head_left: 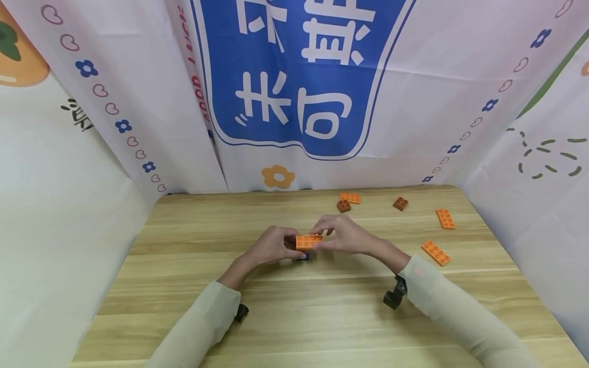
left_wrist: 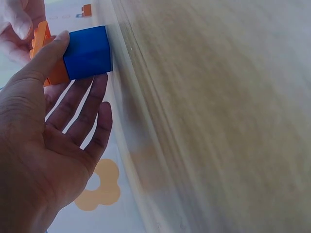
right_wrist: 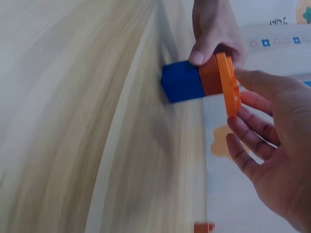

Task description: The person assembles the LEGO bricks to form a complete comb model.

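Left fingers (left_wrist: 91, 109) gripping stacked blue block (right_wrist: 183, 82) and brown block (right_wrist: 210, 76), right fingers (right_wrist: 262, 83) pinching 1 orange brick (right_wrist: 227, 82) on top

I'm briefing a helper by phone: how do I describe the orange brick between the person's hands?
Start at the wooden table; find the left hand and right hand near its middle. Between them is a studded orange brick, above a blue block. The three other orange bricks lie on the table; only this one is held in the hands.

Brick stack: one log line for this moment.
left hand: grips blue block and brown block | right hand: holds orange brick | order: blue lowest, brown between, orange topmost
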A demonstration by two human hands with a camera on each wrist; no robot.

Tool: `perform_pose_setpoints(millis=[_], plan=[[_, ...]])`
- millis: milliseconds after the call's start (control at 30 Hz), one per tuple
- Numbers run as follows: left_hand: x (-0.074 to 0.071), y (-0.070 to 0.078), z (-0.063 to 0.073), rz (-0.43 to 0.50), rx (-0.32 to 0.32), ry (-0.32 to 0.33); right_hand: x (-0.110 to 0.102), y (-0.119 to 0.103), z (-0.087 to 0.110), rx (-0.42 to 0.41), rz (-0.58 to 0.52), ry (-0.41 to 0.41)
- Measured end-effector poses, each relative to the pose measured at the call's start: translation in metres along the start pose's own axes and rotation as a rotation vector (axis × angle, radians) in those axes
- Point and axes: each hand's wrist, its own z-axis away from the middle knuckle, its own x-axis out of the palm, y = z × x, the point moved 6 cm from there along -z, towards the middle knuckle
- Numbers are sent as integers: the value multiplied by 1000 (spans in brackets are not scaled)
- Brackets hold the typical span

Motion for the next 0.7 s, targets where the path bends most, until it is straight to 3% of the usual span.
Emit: perform_pose_setpoints(millis=[433,700], plan=[[0,1,-2,-46,-17,6,-24,26,34,11,28,-38],[-1,0,0,-25,-25,4,-35,38,53,25,21,-111]])
